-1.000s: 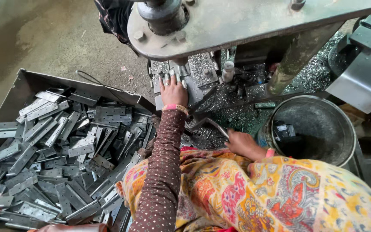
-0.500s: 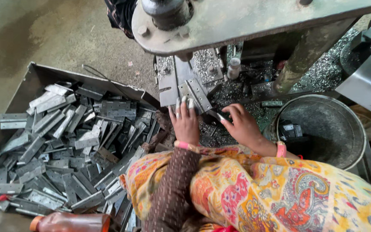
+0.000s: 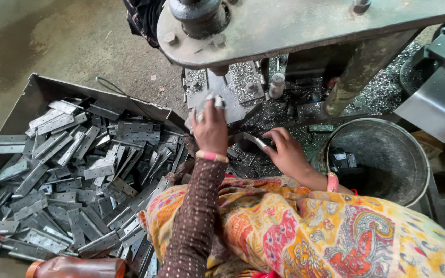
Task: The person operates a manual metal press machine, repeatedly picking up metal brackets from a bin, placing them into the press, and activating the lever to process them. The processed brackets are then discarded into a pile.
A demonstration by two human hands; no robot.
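Nearest the camera I saw a lap covered in patterned orange and yellow cloth [image 3: 305, 231], with a brown dotted sleeve [image 3: 194, 216] running up from it toward the left hand. To the left of the lap sat an open metal bin [image 3: 37, 87] heaped with flat grey hinge plates [image 3: 78, 175], lying at all angles and overlapping. At the lower edge, a brown bottle-like object [image 3: 78, 267] lay just beside the bin's contents. The right hand [image 3: 287, 154] rested palm down on the chip-strewn work surface, its thumb and forefinger closed on a small flat metal plate [image 3: 253, 139]; the grip was pinched together on that piece. A pink bangle [image 3: 332, 183] sat on its wrist. Just beside that hand on the right stood a round metal bucket [image 3: 423, 170], with a few small dark parts [image 3: 343, 160] at its bottom. Farther out, the left hand [image 3: 209, 128], wearing a ring and a pink bangle, reached onto the press bed [image 3: 233, 100]; its fingers were curled around a light-coloured piece [image 3: 213, 99] at the fingertips, though I could not tell exactly what that piece was. A small white bottle [image 3: 276, 85] stood on the bed near it. Farthest, the heavy grey press frame [image 3: 310, 25] overhung the bed, with metal shavings [image 3: 382, 92] scattered beneath.
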